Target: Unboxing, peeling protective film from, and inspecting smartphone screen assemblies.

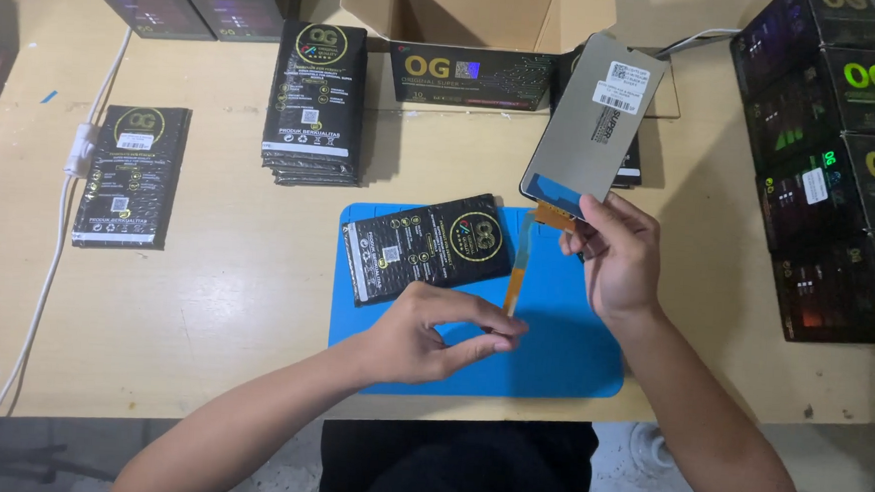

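My right hand (612,255) holds a grey phone display panel (592,119) by its lower edge, tilted up with its back and white stickers facing me. An orange flex ribbon (518,265) hangs from the panel's bottom. My left hand (433,336) pinches the lower end of that ribbon between thumb and fingers, above a blue work mat (562,352). A black flat package (425,247) with gold print lies on the mat's upper left, just above my left hand.
A stack of black packages (315,100) stands behind the mat, a single one (132,175) lies at the left. An open cardboard box (469,18) sits at the back. Dark boxes (841,167) fill the right side. A white cable (65,217) runs along the left.
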